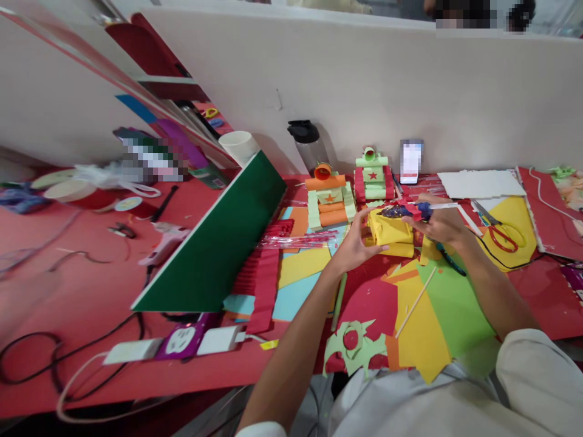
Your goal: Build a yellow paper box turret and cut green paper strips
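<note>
My left hand (356, 244) is closed on the side of a yellow folded-paper model (392, 230), thumb along its lower front edge. My right hand (441, 223) grips a dark blue glue gun (403, 211) with a pale glue stick (444, 206) poking out of its back. The gun's front part lies over the top of the yellow model; whether its tip touches the paper cannot be made out. Just behind stand two finished paper tanks with stars, one orange and green (330, 199), the other red and green (373, 177).
Coloured paper sheets (455, 303) and green scraps (357, 349) lie before me. Scissors (503, 237) and teal-handled pliers (450, 258) are at the right. A phone (411, 161) and a bottle (310, 145) stand behind. A green board (218, 243) leans left, near a power strip (182, 340).
</note>
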`<act>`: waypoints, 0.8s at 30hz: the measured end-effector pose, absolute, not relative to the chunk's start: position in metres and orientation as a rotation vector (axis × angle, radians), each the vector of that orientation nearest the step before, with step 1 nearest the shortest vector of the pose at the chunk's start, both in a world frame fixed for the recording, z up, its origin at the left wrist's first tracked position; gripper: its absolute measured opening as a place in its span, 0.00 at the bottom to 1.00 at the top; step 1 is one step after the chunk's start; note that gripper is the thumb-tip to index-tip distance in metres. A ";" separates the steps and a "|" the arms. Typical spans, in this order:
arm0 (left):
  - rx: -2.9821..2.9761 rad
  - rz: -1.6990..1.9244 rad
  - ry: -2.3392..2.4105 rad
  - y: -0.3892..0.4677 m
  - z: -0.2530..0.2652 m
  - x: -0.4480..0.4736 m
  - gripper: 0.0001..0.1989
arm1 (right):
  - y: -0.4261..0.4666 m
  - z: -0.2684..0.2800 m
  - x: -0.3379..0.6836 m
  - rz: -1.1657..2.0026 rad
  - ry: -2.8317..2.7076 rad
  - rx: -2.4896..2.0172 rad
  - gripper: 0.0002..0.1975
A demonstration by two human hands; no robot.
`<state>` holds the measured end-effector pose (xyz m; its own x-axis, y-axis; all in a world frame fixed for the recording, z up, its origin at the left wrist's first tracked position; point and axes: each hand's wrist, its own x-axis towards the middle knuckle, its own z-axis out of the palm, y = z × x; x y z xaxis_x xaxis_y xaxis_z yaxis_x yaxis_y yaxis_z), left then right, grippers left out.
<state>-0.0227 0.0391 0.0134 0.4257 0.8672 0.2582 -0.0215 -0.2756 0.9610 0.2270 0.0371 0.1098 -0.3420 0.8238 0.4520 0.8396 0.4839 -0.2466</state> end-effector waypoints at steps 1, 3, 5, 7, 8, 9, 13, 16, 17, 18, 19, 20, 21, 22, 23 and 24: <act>1.612 1.045 0.767 0.039 0.013 -0.023 0.47 | 0.037 0.110 0.227 -0.024 -2.212 -1.378 0.30; 1.606 1.047 0.777 0.039 0.012 -0.022 0.48 | 0.037 0.111 0.227 0.014 -2.219 -1.386 0.30; 1.595 1.056 0.780 0.038 0.014 -0.022 0.48 | 0.037 0.112 0.228 0.053 -2.242 -1.382 0.30; 1.583 1.069 0.787 0.038 0.018 -0.021 0.49 | 0.036 0.113 0.230 0.087 -2.276 -1.374 0.29; 1.579 1.076 0.795 0.038 0.020 -0.021 0.50 | 0.036 0.114 0.230 0.101 -2.292 -1.369 0.29; 1.573 1.083 0.806 0.038 0.021 -0.021 0.51 | 0.036 0.115 0.230 0.113 -2.306 -1.367 0.30; 1.559 1.113 0.852 0.040 0.023 -0.020 0.56 | 0.034 0.118 0.231 0.197 -2.342 -1.354 0.29; 1.564 1.136 0.863 0.042 0.019 -0.021 0.56 | 0.033 0.120 0.233 0.292 -2.373 -1.314 0.27; 1.561 1.140 0.858 0.042 0.018 -0.021 0.56 | 0.033 0.120 0.234 0.313 -2.385 -1.292 0.27; 1.555 1.143 0.848 0.043 0.017 -0.021 0.56 | 0.033 0.120 0.236 0.328 -2.393 -1.268 0.27; 1.547 1.142 0.837 0.043 0.016 -0.021 0.57 | 0.034 0.119 0.238 0.339 -2.394 -1.248 0.27; 1.538 1.139 0.826 0.043 0.016 -0.021 0.57 | 0.035 0.118 0.240 0.344 -2.388 -1.240 0.27; 1.531 1.135 0.818 0.043 0.016 -0.020 0.56 | 0.036 0.116 0.241 0.339 -2.370 -1.247 0.28; 1.530 1.128 0.811 0.043 0.016 -0.020 0.56 | 0.037 0.115 0.242 0.324 -2.342 -1.268 0.28; 1.535 1.120 0.807 0.042 0.016 -0.020 0.54 | 0.038 0.114 0.242 0.300 -2.306 -1.295 0.28; 1.544 1.111 0.800 0.042 0.016 -0.021 0.53 | 0.039 0.113 0.241 0.268 -2.268 -1.320 0.28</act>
